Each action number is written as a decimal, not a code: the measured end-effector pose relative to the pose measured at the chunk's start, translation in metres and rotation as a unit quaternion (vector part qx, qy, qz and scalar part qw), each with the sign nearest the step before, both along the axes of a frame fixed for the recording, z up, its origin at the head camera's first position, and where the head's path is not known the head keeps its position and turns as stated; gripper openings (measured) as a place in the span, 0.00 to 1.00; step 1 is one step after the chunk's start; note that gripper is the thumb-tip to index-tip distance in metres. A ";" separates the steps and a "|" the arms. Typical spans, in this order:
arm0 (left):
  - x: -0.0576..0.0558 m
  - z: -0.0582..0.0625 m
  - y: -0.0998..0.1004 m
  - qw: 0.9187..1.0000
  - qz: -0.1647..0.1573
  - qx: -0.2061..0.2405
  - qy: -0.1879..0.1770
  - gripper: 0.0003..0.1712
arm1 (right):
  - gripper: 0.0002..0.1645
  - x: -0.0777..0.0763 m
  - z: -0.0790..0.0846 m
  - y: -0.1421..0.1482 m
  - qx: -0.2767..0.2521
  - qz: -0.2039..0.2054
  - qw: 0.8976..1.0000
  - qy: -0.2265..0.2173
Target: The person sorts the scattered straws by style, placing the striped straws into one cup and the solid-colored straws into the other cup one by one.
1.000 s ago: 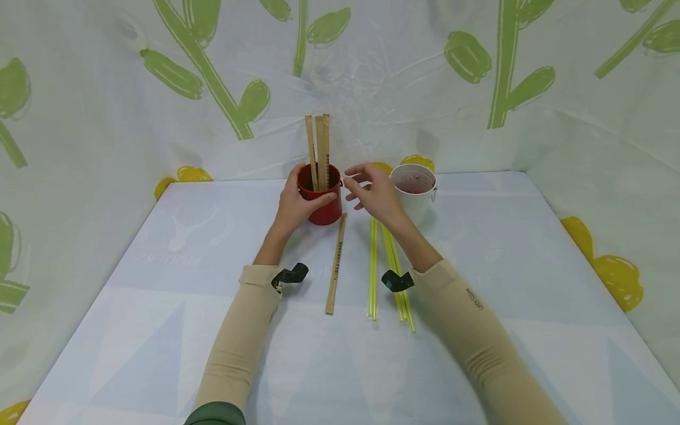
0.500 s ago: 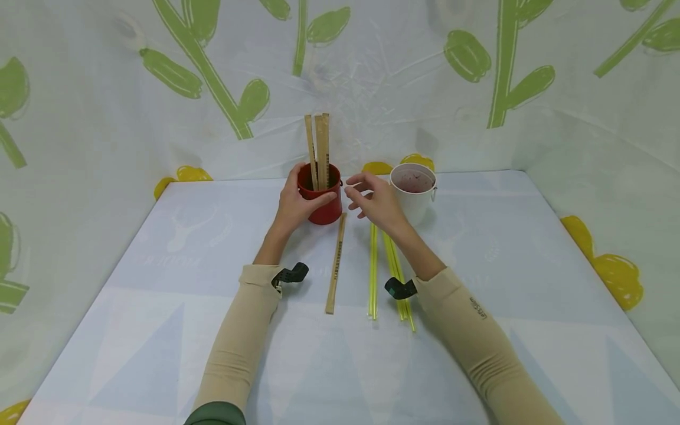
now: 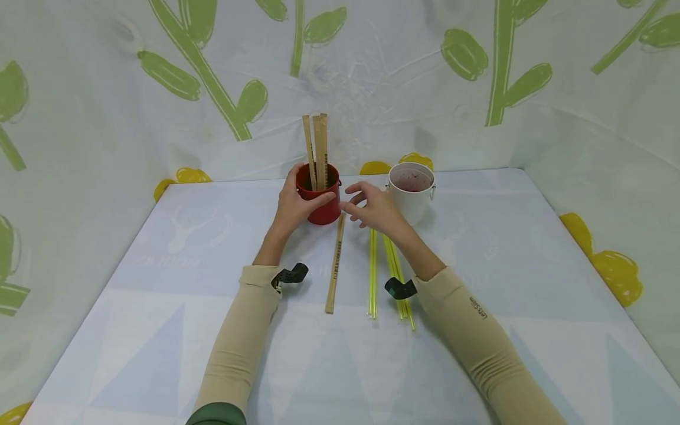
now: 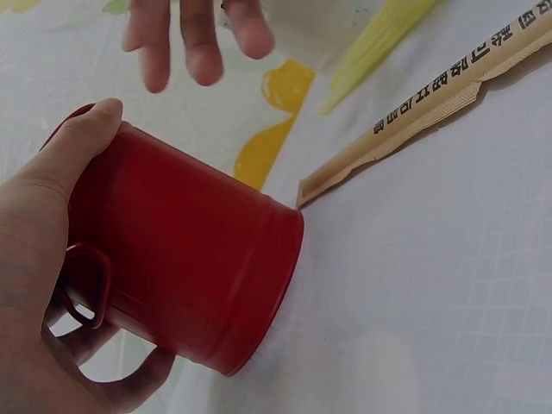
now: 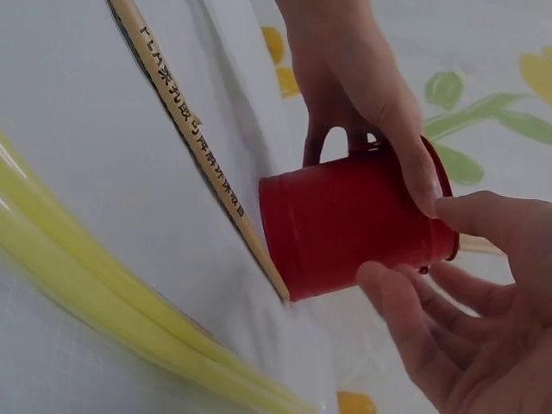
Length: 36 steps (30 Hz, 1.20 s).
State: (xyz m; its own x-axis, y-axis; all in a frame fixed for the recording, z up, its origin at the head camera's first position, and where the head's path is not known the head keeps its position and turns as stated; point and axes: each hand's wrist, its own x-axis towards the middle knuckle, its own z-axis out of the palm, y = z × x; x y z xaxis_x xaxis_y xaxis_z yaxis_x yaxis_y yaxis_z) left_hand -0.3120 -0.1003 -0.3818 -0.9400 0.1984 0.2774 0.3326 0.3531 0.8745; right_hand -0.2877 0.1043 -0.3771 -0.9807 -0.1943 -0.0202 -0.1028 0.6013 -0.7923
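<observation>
Fingers and thumb of the left hand [image 3: 294, 204] grip the red bucket [image 3: 326, 212] near the tabletop's [image 3: 478, 236] far edge; those of the right hand [image 3: 381, 211], bent and spread beside it, hold nothing. Filling looks partial: several paper-wrapped straws [image 3: 321, 147] stand inside, while 1 wrapped straw [image 3: 334, 265] and the yellow straws [image 3: 373, 277] lie loose, pointing towards the near edge. No straws show above the white bucket's [image 3: 411, 205] rim.

We read "PLA" before Chinese characters, among them "可降解", on 1 paper wrapper [image 5: 202, 151] lying on the table [image 3: 319, 372], and "Let's Slim" on the right sleeve [image 3: 491, 342], while print on the upright wrappers [image 3: 321, 147] in the red bucket [image 3: 325, 212] is too small to read.
</observation>
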 end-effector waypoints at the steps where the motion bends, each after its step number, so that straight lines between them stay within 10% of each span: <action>1: 0.000 0.000 0.000 1.000 0.000 0.000 0.001 0.48 | 0.32 0.000 0.000 0.000 0.010 0.001 1.000 -0.013; 11: 0.000 -0.001 0.000 1.000 0.001 0.002 0.004 0.48 | 0.41 0.000 -0.007 -0.012 0.081 0.013 0.989 -0.125; 31: -0.002 -0.003 -0.001 1.000 0.001 0.003 0.014 0.48 | 0.45 0.011 -0.014 -0.029 0.146 0.037 0.978 -0.145; 36: -0.018 -0.021 -0.003 1.000 0.007 0.007 0.014 0.50 | 0.41 0.015 -0.013 -0.032 0.165 0.042 0.974 -0.151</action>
